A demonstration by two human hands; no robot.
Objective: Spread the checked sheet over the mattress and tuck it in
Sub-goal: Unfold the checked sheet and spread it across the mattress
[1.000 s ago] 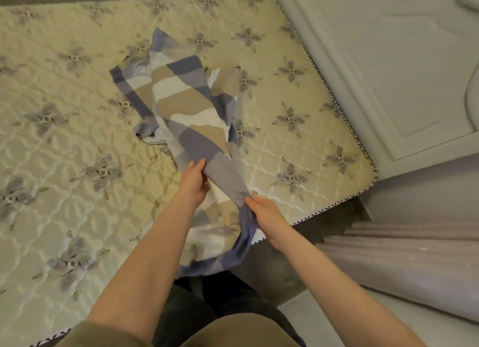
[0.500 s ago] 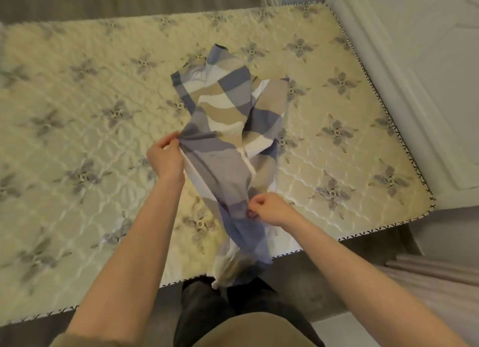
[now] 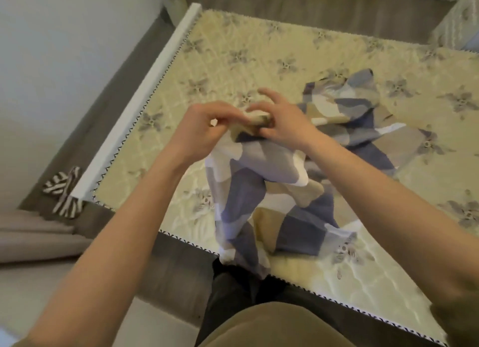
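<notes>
Above the mattress [image 3: 233,48], left hand [image 3: 204,129] and right hand [image 3: 282,123] pinch the bunched sheet [image 3: 259,186], which trails toward 3 o'clock.

One sheet [image 3: 261,180], one mattress [image 3: 259,51], two hands [image 3: 204,129].

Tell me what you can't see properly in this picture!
- Sheet edge, head view: pinched inside the left hand and right hand, so the corner is hidden.
- Mattress right side: cut off by the frame.
- Striped thing on the floor: too small to identify.
</notes>
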